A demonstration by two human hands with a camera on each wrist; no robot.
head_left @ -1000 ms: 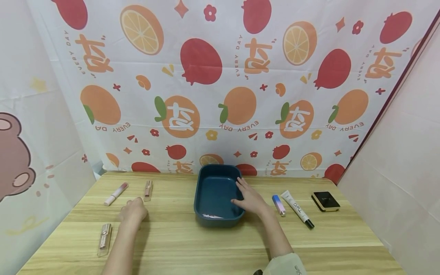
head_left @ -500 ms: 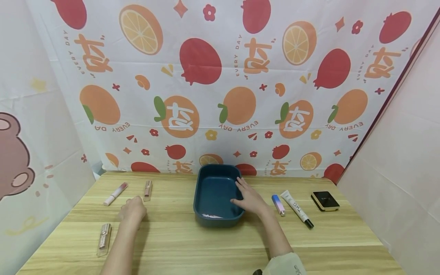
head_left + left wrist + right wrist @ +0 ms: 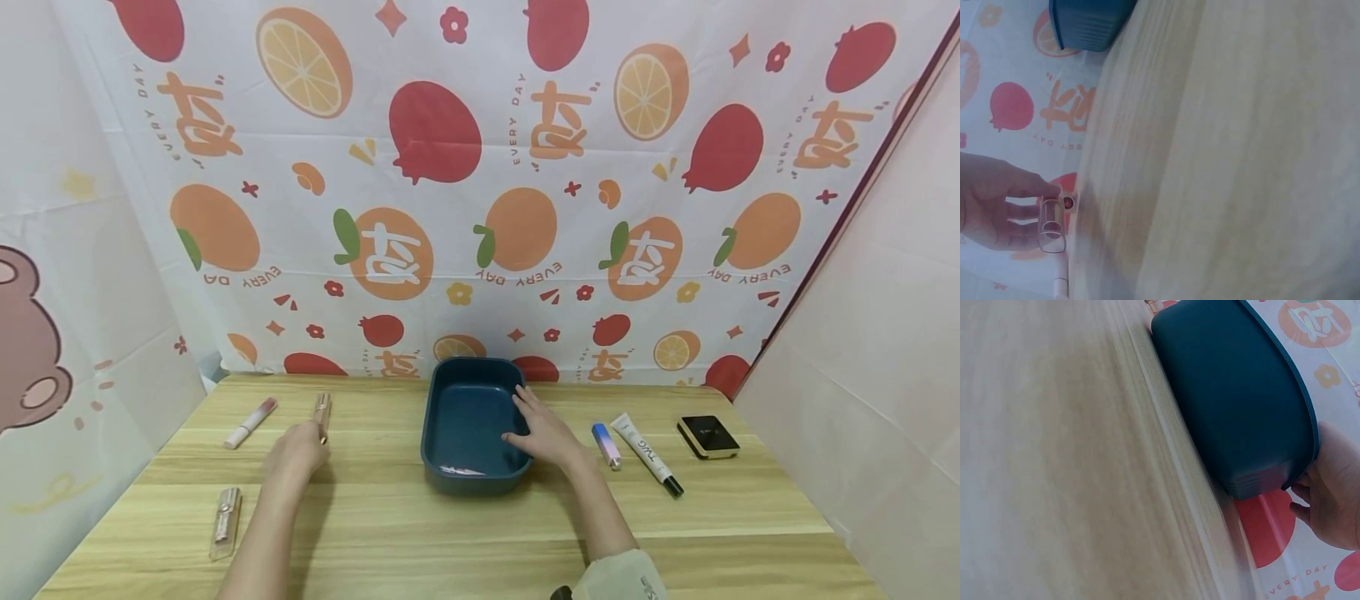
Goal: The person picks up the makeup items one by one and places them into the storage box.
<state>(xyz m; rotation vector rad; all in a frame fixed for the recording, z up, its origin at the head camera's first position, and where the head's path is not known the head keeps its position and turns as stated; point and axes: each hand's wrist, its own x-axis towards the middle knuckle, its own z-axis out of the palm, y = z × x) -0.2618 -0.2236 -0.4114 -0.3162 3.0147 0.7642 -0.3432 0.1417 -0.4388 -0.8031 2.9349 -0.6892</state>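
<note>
In the left wrist view, the left hand point(image 3: 991, 197) pinches a lipstick point(image 3: 1052, 226) with a clear case end between thumb and fingers. From the head view, that left hand point(image 3: 296, 454) is above the table's left half, and its back hides most of the lipstick. Just beyond the fingertips lies a second lipstick point(image 3: 322, 408) in a clear-ended case. A dark blue rectangular box point(image 3: 468, 425) stands mid-table. The right hand point(image 3: 547, 429) holds its right rim, thumb over the inside. Fingertips point(image 3: 1300, 512) show outside the box wall in the right wrist view.
A pink-and-white lip gloss tube point(image 3: 251, 423) and another lipstick point(image 3: 226, 521) lie at left. Right of the box are a blue-pink tube point(image 3: 607, 447), a white squeeze tube point(image 3: 647, 454) with black cap, and a black compact point(image 3: 708, 436). A fruit-print curtain point(image 3: 480, 208) hangs behind.
The left hand has moved slightly forward and right, turning so that its fingertips now come close to the back lipstick. The right hand and box stay put.
</note>
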